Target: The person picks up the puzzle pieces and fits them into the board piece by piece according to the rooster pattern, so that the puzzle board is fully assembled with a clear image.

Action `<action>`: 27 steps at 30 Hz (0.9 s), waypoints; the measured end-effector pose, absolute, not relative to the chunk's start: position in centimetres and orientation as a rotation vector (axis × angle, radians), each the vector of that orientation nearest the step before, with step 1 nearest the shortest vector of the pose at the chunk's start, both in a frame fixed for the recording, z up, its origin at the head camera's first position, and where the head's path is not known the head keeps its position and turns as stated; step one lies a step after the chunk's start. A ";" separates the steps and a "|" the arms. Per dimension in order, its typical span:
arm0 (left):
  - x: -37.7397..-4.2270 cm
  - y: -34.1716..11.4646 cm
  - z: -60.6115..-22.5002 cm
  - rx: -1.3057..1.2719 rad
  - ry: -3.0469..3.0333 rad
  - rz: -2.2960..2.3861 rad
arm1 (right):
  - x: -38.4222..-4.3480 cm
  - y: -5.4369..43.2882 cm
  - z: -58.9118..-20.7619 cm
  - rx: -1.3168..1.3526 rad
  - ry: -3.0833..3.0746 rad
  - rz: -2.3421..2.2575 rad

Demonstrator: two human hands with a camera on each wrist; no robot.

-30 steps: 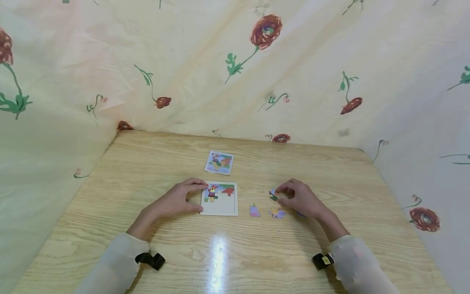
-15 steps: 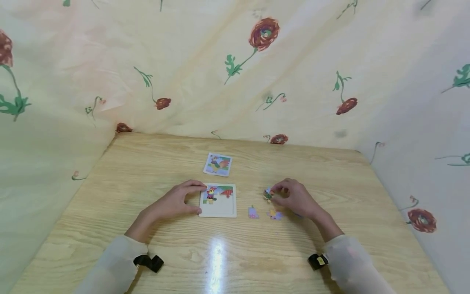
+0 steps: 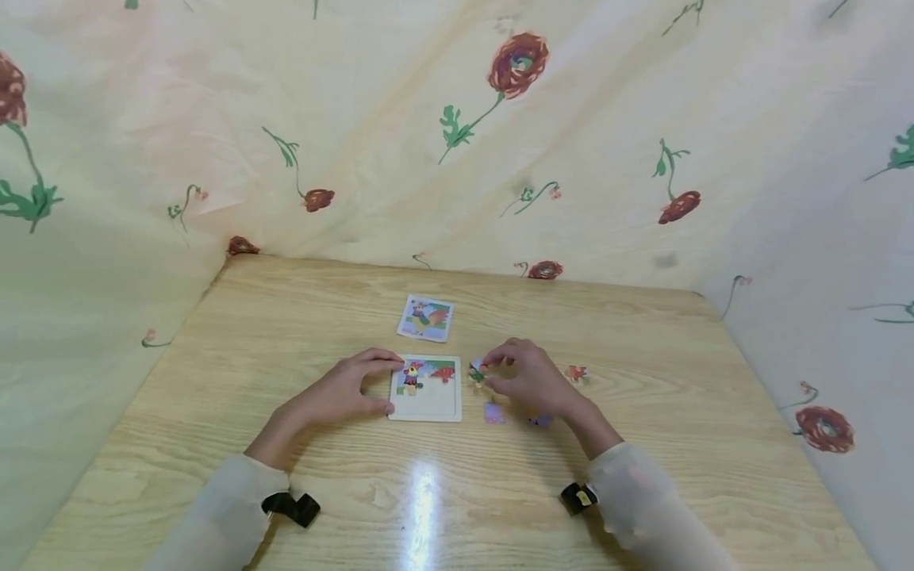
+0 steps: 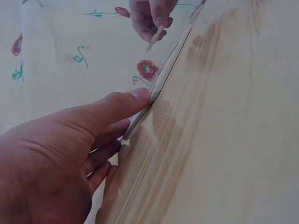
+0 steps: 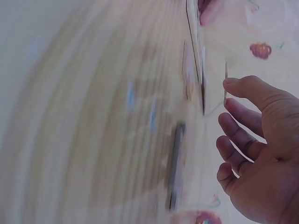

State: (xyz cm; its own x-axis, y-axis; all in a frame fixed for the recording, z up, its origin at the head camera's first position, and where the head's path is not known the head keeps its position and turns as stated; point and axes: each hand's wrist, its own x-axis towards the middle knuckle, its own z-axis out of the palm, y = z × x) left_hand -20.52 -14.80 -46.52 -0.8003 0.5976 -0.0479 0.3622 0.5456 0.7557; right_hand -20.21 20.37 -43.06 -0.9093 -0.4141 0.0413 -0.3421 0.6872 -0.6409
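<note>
Left hand (image 3: pixel 353 388): gripping left edge of rooster jigsaw tray (image 3: pixel 437 406), centre of frame. Right hand (image 3: pixel 527 379): pinching jigsaw piece (image 3: pixel 476 371), just right of tray. Step, apparently: tray part-filled, piece being brought. Next move likely calls for: matching tabs to gap.

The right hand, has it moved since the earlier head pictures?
Yes: in the head view, the right hand has moved left, carrying its pinched puzzle piece closer to the puzzle tray.
</note>
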 end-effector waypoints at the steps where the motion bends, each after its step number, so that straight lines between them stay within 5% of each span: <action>1: -20.5 -14.8 -46.5 0.797 2.484 1.115 | -20.3 20.0 -43.1 -0.635 2.779 -1.027; 27: -20.9 -14.4 -46.1 0.805 2.493 1.115 | -21.0 13.1 -43.6 -0.779 2.765 -0.831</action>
